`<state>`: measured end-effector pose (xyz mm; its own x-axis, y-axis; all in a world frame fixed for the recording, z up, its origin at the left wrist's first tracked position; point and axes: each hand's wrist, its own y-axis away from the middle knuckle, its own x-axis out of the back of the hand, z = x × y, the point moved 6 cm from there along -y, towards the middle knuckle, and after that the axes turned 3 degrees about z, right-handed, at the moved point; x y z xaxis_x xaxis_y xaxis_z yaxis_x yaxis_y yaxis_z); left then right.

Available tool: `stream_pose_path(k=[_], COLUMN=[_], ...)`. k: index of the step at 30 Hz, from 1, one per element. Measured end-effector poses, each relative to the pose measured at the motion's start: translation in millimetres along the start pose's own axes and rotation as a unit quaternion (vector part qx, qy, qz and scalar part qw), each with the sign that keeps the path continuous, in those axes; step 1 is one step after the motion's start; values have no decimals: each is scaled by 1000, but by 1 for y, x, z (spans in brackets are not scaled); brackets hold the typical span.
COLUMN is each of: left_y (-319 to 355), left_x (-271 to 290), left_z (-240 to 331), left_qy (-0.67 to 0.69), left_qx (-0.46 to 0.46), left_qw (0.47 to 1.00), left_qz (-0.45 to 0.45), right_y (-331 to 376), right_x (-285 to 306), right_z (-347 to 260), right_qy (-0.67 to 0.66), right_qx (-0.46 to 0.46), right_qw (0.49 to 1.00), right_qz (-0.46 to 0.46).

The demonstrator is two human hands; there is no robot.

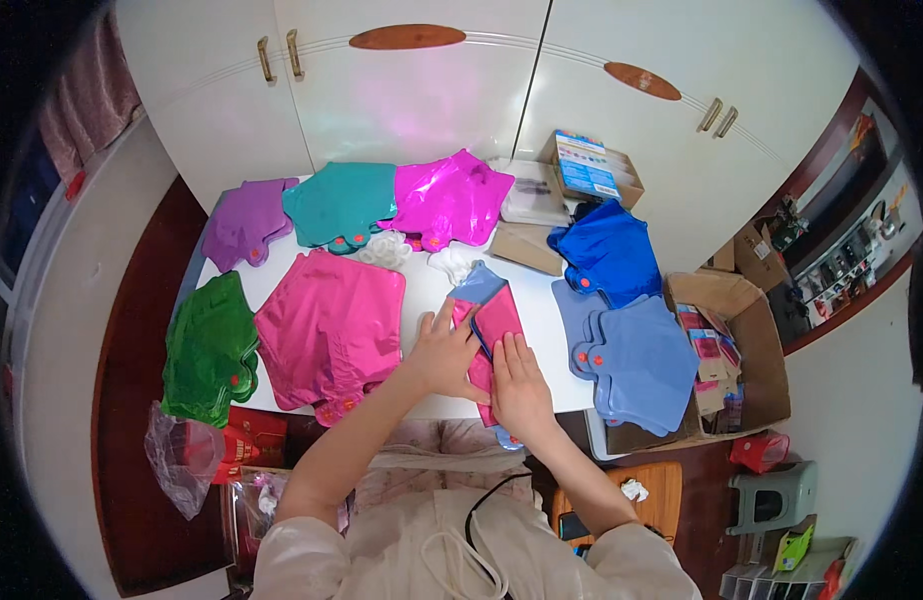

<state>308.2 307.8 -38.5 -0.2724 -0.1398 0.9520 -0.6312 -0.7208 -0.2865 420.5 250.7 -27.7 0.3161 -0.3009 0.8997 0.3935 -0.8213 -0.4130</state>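
A pink foil balloon point(497, 316), flat and folded into a narrow strip, lies at the table's front middle with light-blue foil point(479, 283) showing at its far end. My left hand point(444, 357) rests on the strip's left side, fingers spread. On the right side my right hand point(523, 388) lies flat, fingers stretched out and pressing down. Left of my hands sits a stack of flat pink foil balloons point(332, 325) with red dots at the near edge. A light-blue stack point(642, 360) lies to the right. What is under my palms is hidden.
Green point(210, 345), purple point(247, 222), teal point(342, 203), magenta point(450, 197) and dark-blue point(612, 252) foil stacks ring the white table. White ribbon bundles point(385, 250) lie mid-table. An open carton point(762, 370) stands right, a small box point(630, 180) behind. Cabinets point(412, 100) back the table.
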Motion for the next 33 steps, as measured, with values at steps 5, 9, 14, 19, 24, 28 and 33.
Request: stream_pose_path(k=[5,9,14,19,24,28,33], left_y=[-6,-25,-34,-42,-46,-45,-45], left_x=[1,16,-9,-20,-15,-13,-14], left_z=[-12,-26,-48,-58,-61,-64,-65], left_qy=[53,178,179,199,251,257,271], left_qx=[52,188,242,188,157,151,161], left_qw=[996,963,954,962,955,955,949], left_qz=[-43,-78,-15,5,-17,5,2], right_y=[1,4,0,1,3,4,4], right_x=[-9,-14,-12,-10,-10,-11,-11], right_z=[1,2,-4,-6,-8,-10,-10], right_qy=[20,30,54,76,72,71,68], right_qx=[2,0,4,15,20,26,29], right_qw=[1000,1000,999,997,997,997,997], right_qz=[-5,3,6,14,12,9,1])
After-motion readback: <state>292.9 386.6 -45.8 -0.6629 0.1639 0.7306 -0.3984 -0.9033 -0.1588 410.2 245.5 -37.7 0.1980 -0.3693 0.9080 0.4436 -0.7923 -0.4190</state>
